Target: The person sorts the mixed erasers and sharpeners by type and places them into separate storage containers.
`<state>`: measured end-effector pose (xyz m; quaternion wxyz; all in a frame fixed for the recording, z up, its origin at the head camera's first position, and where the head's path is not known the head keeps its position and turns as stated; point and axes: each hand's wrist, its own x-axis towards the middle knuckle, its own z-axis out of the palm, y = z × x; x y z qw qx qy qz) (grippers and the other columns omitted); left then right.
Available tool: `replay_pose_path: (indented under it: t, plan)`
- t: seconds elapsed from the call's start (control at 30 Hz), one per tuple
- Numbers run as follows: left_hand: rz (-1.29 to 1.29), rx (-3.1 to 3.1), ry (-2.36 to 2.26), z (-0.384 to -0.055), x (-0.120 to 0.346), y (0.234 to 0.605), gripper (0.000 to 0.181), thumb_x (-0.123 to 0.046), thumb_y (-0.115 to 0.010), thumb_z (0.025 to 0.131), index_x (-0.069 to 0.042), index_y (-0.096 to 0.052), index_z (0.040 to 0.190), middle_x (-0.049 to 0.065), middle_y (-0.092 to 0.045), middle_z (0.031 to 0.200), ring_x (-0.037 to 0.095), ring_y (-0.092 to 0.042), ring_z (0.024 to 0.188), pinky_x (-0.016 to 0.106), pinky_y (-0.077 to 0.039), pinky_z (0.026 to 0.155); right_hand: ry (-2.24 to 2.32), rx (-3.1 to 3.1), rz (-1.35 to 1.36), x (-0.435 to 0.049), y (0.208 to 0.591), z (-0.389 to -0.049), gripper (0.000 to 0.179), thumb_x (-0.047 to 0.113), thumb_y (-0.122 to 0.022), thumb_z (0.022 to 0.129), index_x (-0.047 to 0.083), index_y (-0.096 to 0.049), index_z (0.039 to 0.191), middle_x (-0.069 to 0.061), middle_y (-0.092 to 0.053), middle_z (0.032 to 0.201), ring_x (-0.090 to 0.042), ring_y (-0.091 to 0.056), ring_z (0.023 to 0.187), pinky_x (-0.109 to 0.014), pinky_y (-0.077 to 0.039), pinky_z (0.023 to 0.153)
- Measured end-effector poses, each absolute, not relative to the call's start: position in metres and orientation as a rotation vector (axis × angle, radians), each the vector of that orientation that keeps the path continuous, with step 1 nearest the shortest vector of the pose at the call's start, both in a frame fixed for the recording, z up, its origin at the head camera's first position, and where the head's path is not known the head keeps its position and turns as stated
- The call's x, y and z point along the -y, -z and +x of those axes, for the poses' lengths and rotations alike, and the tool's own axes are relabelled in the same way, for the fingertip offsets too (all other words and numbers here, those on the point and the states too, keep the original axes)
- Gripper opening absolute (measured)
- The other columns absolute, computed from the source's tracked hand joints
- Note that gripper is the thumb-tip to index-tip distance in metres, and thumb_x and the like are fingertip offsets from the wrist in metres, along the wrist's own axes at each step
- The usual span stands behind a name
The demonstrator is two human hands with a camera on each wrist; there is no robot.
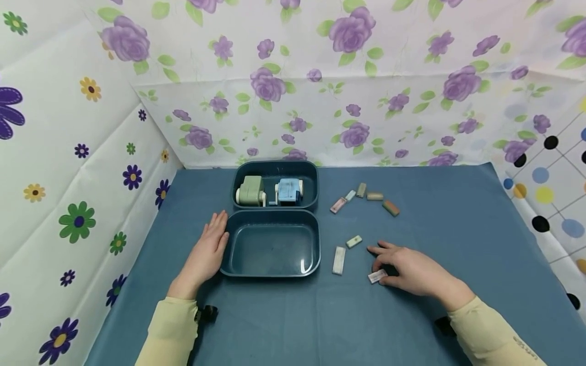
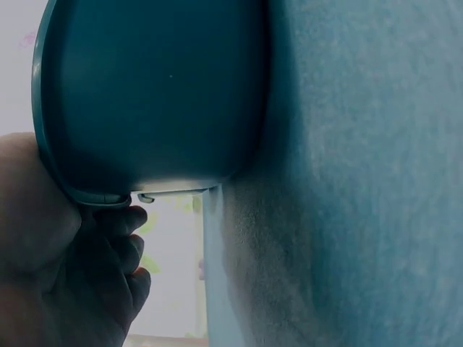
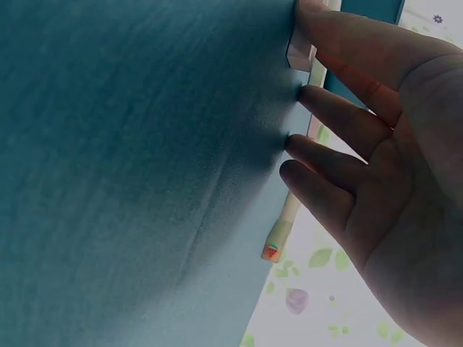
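My left hand (image 1: 207,255) rests along the left side of the front dark blue tray (image 1: 229,269), fingers extended and thumb by its rim; the left wrist view shows the hand against the tray wall (image 2: 159,94). On the right, my right hand (image 1: 409,269) pinches a small white block-shaped eraser (image 1: 376,276) between thumb and index finger, low over the cloth. Its other fingers spread out, their tips close to the cloth in the right wrist view. Left of this hand lie a long white eraser (image 1: 339,261) and a small pale green eraser (image 1: 354,242).
Behind the front tray, a matching tray (image 1: 238,170) holds a green crank pencil sharpener (image 1: 251,190) and a blue one (image 1: 289,191). Farther right, several small erasers lie in an arc, among them a pink one (image 1: 338,205) and an orange-brown one (image 1: 391,208). Flowered sheets surround the table.
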<state>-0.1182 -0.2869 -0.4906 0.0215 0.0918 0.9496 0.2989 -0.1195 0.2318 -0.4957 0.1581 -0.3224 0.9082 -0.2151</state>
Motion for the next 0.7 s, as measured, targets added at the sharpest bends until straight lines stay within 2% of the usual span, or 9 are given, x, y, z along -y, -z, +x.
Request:
replay_pose_path:
  t: [0.37, 0.7]
  plan:
    - [0.343, -2.829, -0.893, -0.1182, 0.2928, 0.4857, 0.075, -0.029, -0.046, 0.118, 0.003, -0.004, 0.170, 0.021, 0.003, 0.178, 0.042, 0.009, 0.163, 0.061, 0.001, 0.130, 0.637, -2.600, -0.932, -0.2309, 0.4943, -0.1206, 0.026, 0.018, -0.086, 0.093, 0.036, -0.075, 0.109, -0.010, -0.056, 0.158, -0.043, -0.041, 0.152, -0.059, -0.051, 0.108]
    - [0.339, -2.800, -0.883, -0.1182, 0.2926, 0.4857, 0.073, -0.028, -0.041, 0.119, 0.002, 0.001, 0.170, 0.019, 0.008, 0.178, 0.037, 0.014, 0.163, 0.061, 0.003, 0.130, 0.647, -2.591, -0.914, -0.2323, 0.4980, -0.1215, 0.026, 0.020, -0.086, 0.094, 0.037, -0.074, 0.109, -0.009, -0.054, 0.160, -0.043, -0.040, 0.153, -0.059, -0.051, 0.109]
